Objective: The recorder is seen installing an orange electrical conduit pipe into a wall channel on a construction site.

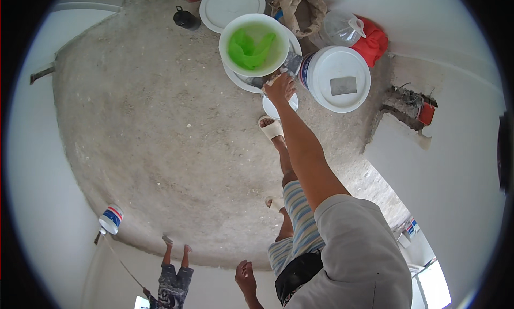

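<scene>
My right hand reaches out just below a white bowl with green mesh cloth in it. Its fingers are bent closed; what they hold, if anything, is too small to make out. Beside the hand, a flat grey piece lies next to the bowl. The bowl rests over a round white lid or tub, and a smaller white round lid shows beneath my wrist. My left hand hangs low by my side, fingers loosely curled and apart, with nothing seen in it.
A large lidded white bucket with a grey sheet stands right of my hand. Behind are a paper sack, clear jug, red bag, black bottle and white lid. Another person stands at lower left, near a bucket.
</scene>
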{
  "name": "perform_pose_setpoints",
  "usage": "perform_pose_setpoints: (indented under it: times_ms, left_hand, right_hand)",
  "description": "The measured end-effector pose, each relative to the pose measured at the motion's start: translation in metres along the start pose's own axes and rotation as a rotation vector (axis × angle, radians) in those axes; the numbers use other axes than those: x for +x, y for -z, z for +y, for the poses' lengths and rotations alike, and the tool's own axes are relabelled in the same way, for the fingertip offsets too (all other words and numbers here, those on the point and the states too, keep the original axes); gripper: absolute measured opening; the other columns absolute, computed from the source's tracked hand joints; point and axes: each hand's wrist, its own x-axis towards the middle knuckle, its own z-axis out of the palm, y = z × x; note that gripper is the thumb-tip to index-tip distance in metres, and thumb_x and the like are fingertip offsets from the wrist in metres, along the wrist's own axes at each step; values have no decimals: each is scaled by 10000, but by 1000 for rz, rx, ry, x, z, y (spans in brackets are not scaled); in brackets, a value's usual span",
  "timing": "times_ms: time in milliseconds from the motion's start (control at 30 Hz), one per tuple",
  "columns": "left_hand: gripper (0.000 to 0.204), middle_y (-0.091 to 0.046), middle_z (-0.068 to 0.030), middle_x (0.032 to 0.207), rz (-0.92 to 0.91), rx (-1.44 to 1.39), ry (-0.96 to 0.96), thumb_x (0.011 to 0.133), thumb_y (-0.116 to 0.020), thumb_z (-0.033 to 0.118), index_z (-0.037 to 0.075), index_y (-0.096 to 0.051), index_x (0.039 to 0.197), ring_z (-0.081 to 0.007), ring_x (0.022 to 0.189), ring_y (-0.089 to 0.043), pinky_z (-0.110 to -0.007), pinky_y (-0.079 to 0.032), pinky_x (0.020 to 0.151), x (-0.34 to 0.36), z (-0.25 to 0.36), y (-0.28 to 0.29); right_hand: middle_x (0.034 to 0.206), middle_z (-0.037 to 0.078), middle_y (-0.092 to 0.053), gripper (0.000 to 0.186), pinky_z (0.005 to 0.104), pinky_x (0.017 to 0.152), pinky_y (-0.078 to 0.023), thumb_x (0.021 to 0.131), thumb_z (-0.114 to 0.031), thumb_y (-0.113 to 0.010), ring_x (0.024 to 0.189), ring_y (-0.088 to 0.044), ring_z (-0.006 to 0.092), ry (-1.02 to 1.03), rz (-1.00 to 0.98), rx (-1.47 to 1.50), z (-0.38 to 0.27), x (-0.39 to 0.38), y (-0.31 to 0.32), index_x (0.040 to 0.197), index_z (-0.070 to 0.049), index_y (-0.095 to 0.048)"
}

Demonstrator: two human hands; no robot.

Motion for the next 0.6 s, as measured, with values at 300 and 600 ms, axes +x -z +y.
perform_pose_setpoints:
  times_ms: [300, 600]
  left_hand:
    - [259, -675, -144, 990, -40, 85, -189, 928, -571, 124, -62, -597, 1106, -209, 921, -658, -315, -513, 852, 68, 120, 10]
    - [337, -674, -155, 1044, -152, 55, -662, 909, -644, 205, -56, -626, 1121, -202, 944, -652, -314, -510, 844, 152, 278, -32]
  right_hand:
    - [923, 163, -694, 396, 443, 818, -501, 635, -276, -776, 925, -657, 320, -438, -154, 754, 20, 31, -39, 933, -38, -669]
    - [819, 57, -652, 206, 276, 621, -486, 751, -58, -701, 713, -608, 110, -212, -618, 1637, 83, -153, 119, 948, 3, -684]
